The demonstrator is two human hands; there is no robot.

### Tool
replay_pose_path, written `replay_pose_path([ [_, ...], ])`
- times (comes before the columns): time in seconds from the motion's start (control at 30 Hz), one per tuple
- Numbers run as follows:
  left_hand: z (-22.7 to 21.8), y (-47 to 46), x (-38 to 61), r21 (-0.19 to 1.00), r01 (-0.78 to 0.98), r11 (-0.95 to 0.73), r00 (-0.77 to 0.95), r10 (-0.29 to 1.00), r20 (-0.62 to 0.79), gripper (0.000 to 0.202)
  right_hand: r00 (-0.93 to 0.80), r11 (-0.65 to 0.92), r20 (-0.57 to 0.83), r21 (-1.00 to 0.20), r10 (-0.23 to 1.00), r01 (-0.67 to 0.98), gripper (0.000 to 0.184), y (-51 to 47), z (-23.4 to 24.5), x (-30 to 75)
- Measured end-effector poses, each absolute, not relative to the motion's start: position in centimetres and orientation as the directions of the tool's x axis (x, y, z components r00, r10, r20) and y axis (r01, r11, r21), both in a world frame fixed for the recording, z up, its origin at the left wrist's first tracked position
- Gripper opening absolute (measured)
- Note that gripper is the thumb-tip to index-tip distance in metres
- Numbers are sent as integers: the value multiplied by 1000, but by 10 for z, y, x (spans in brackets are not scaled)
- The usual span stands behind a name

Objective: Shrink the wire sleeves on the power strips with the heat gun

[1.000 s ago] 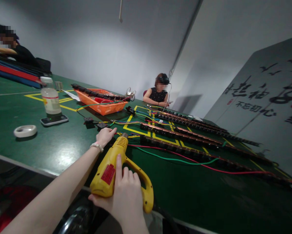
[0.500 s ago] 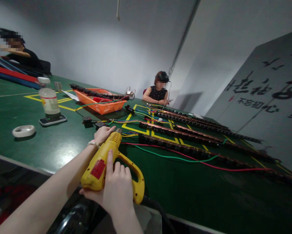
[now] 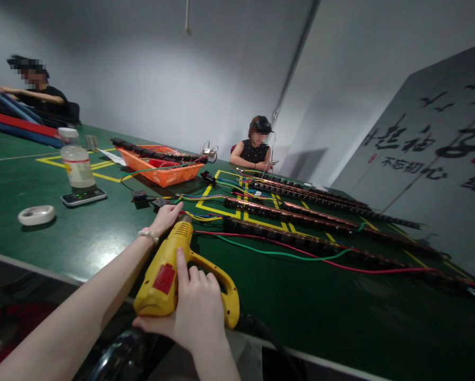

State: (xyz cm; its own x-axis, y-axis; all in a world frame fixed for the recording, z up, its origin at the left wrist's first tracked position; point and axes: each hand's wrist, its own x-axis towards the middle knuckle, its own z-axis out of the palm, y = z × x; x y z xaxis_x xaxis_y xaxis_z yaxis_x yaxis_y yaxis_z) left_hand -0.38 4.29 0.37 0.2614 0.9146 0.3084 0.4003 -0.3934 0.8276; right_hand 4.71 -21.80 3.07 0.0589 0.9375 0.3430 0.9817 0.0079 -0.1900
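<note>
My right hand (image 3: 195, 309) is wrapped round the handle of a yellow heat gun (image 3: 169, 270) with a red label, its nozzle pointing away from me over the green table (image 3: 82, 238). My left hand (image 3: 164, 218) reaches past the nozzle and pinches the ends of coloured wires (image 3: 199, 216) lying there. Those wires lead to the nearest of several long black and copper socket strips (image 3: 301, 241) that run off to the right.
An orange tray (image 3: 161, 172) with more strips stands behind. At the left are a plastic bottle (image 3: 75, 161) on a phone (image 3: 82, 197) and a roll of white tape (image 3: 36, 214). One person sits at the far end, another at the far left.
The heat gun and my right hand have drawn slightly back and left. My left hand stays at the wire ends by the nozzle.
</note>
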Motion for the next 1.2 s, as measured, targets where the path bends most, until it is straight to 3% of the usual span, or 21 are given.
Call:
replay_pose_path([
  [0.23,-2,43,-2,860,319,-399,323,899,297,55,107,-35,306,-233,946,972,130,-232,35,80],
  [0.57,-4,45,-1,817,397,-417,322,898,301,57,182,-154,458,-98,870,983,121,-251,27,118],
  [0.9,-3,43,1,825,431,-366,287,922,259,61,164,-165,478,-40,863,986,127,-247,24,103],
  [1.2,-6,47,2,802,453,-390,327,909,257,62,133,-96,435,-107,891,990,141,-223,19,59],
])
